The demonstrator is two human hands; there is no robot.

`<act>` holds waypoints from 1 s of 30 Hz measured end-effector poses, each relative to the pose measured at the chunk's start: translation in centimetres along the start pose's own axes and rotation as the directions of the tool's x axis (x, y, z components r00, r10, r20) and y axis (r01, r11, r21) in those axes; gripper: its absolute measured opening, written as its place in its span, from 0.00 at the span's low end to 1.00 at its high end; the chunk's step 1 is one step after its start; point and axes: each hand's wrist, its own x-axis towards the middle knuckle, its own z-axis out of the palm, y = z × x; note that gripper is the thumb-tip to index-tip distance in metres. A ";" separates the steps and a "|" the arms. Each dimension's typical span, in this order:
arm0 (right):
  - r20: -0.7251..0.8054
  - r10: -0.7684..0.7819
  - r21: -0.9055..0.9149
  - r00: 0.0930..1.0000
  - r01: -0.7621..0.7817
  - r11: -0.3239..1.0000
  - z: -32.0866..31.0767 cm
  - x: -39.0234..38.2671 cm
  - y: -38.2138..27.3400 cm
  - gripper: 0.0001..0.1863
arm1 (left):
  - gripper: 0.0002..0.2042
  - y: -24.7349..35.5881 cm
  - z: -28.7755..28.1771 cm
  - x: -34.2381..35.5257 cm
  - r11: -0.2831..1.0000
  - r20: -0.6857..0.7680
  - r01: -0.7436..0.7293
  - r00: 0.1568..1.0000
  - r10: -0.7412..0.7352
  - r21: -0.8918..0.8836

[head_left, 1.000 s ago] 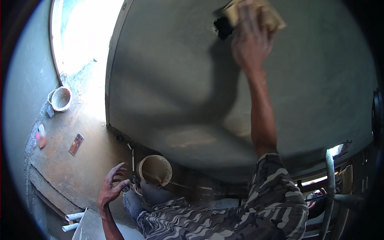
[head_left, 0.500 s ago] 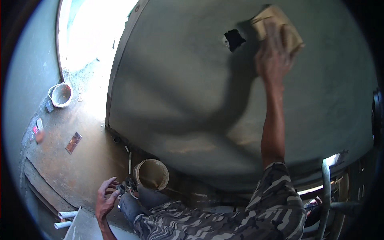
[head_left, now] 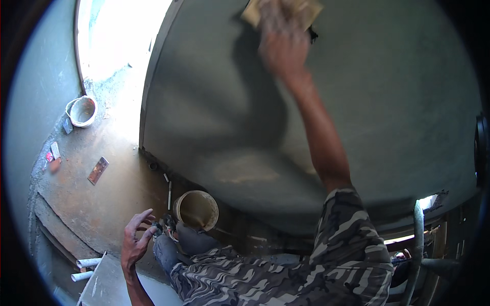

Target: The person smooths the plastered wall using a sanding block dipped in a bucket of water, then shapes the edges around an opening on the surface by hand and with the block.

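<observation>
My right hand (head_left: 283,48) is raised high on the grey plastered wall (head_left: 388,117), its fingers on a tan rectangular pad (head_left: 309,13), perhaps a float or sponge, pressed to the surface. A dark ragged hole (head_left: 313,37) shows just beside the pad, partly covered by it and my hand. Both hand and pad are blurred. Low on the left, my left hand (head_left: 137,237) hangs by my legs with bent fingers apart, holding nothing. A bucket (head_left: 196,209) with murky contents stands below the wall near my feet.
At left are a bright doorway (head_left: 112,35), a white bucket (head_left: 82,110), a flat metal piece (head_left: 98,170) and small debris (head_left: 54,158) on the dusty floor. White pipes (head_left: 88,262) lie lower left. Metal tubes (head_left: 418,239), seemingly scaffolding, stand at lower right.
My right hand and the pad moved right and lower against the wall, then swept back up and left, now partly covering the hole. My left hand stays low with small shifts.
</observation>
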 end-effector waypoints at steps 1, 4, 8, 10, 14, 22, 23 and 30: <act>-0.008 0.002 0.004 1.000 -0.002 1.000 0.5 -2.1 -0.6 0.24 | 0.23 -0.3 -0.4 -0.3 1.000 -0.008 -0.002 1.000 0.002 0.003; 0.076 -0.030 0.038 0.997 0.027 0.999 -0.8 -5.7 -1.3 0.29 | 0.25 -2.5 -3.1 -3.6 0.996 -0.099 0.090 0.991 -0.090 -0.012; -0.067 0.111 0.060 0.992 -0.107 0.992 0.5 0.1 -0.1 0.27 | 0.25 0.0 -4.1 -1.2 0.980 -0.137 -0.017 0.989 0.045 0.199; 0.012 -0.002 0.088 1.000 0.001 0.996 0.6 -2.6 -2.9 0.26 | 0.25 1.4 -3.8 -0.9 0.986 -0.121 -0.026 0.992 0.047 0.162; 0.041 -0.034 0.065 0.999 0.032 0.997 -0.8 -6.2 -2.0 0.25 | 0.23 -2.2 -6.6 -4.0 0.988 -0.188 0.047 0.982 -0.019 0.145; 0.147 -0.100 0.159 0.984 0.076 0.984 -0.4 -9.0 -3.7 0.25 | 0.22 1.7 -4.7 -1.4 0.992 -0.102 -0.022 0.994 0.036 0.127; 0.180 -0.095 0.150 0.979 0.068 0.986 -1.4 -10.0 -2.7 0.25 | 0.22 0.5 -5.4 -2.5 0.994 -0.106 0.010 0.994 0.002 0.108; 0.198 -0.096 0.132 0.976 0.071 0.989 -0.5 -10.1 -3.1 0.26 | 0.22 4.0 -3.6 0.7 0.972 -0.049 -0.079 0.995 0.092 0.220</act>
